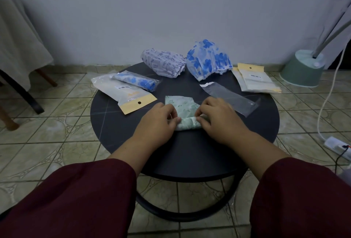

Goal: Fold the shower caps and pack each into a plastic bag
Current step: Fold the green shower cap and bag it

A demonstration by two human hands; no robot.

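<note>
Now both hands curl onto the green shower cap [187, 113] at the near centre of the round dark table [117, 133]: left hand [158, 122] pinches the roll's left end, right hand [218, 119] its right end. An empty clear plastic bag [230, 99] lies just beside it. Tiled floor, pale wall. Fingertips hidden under the fold.

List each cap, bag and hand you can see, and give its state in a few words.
Green cap: partly rolled, near end held.
Lilac cap: unfolded.
Blue cap: unfolded.
Clear bag: empty, flat.
Packed bag: holds a rolled blue cap.
Left hand: grips the roll.
Right hand: grips the roll.
</note>
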